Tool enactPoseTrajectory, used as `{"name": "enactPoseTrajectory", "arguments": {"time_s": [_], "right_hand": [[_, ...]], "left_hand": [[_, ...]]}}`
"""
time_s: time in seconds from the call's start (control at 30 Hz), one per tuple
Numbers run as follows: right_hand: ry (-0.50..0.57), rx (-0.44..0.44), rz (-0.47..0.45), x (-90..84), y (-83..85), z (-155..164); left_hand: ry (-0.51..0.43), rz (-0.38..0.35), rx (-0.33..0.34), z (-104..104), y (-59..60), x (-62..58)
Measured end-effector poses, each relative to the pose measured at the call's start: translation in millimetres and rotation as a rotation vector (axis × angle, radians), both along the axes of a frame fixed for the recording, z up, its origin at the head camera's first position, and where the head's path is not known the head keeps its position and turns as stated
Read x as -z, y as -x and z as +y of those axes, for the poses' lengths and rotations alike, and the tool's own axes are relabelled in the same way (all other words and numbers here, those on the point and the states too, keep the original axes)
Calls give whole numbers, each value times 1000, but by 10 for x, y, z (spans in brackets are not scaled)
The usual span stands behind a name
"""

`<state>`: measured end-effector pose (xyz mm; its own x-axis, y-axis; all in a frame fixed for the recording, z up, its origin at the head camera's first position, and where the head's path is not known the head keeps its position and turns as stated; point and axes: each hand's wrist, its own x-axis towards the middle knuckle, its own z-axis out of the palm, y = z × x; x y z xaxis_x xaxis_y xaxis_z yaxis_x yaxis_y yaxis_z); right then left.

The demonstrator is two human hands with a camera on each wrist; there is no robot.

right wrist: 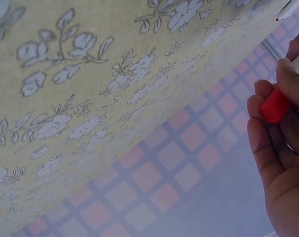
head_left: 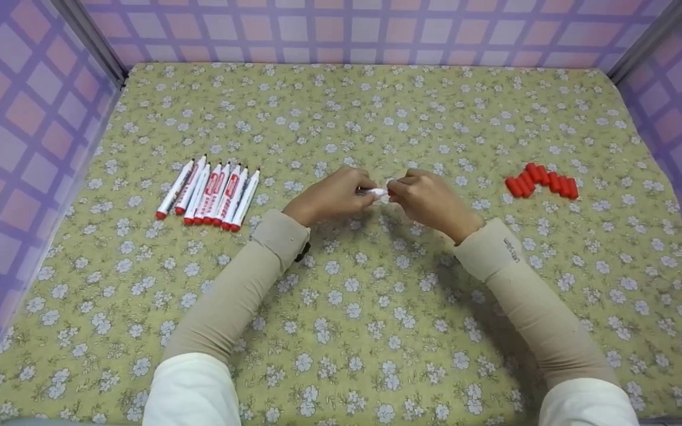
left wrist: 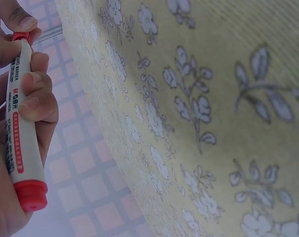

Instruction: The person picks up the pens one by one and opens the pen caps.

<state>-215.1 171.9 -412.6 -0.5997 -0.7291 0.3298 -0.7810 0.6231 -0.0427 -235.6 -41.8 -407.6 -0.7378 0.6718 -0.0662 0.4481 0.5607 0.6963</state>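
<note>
Marker [head_left: 378,191], white-bodied, held level above the flowered cloth [head_left: 376,307] between both hands at mid-table in the head view: left hand [head_left: 332,195] curled round the barrel, right hand [head_left: 430,198] pinching a red cap [head_left: 391,191] at the tip end. Off to the left, a row of uncapped markers [head_left: 211,194] lying side by side; well apart to the right, a heap of loose red caps [head_left: 542,180]. From the left wrist: same marker [left wrist: 21,123] wrapped by curled fingers [left wrist: 36,98], red butt end showing below, the other hand's fingertips at the top. From the right wrist: cap [right wrist: 275,106] nipped between thumb and fingers [right wrist: 268,94], barrel mostly hidden by the hand. Probably capping in progress; best done with barrel gripped firm and steady, cap kept square to the tip, pressed straight along the axis till seated, no twisting sideways. Whether already seated: cannot tell.
</note>
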Motion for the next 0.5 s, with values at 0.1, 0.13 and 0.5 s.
{"name": "enactPoseTrajectory", "arguments": {"time_s": [0.1,0.13,0.5], "right_hand": [[-5,21,-10,-20,2,24],[-6,25,-10,-24,5,31],[-27,44,18,-45,4,98]], "left_hand": [[-21,-11,-1,-18,4,4],[-28,-19,-8,-26,5,4],[-16,-24,-82,-101,39,-18]]}}
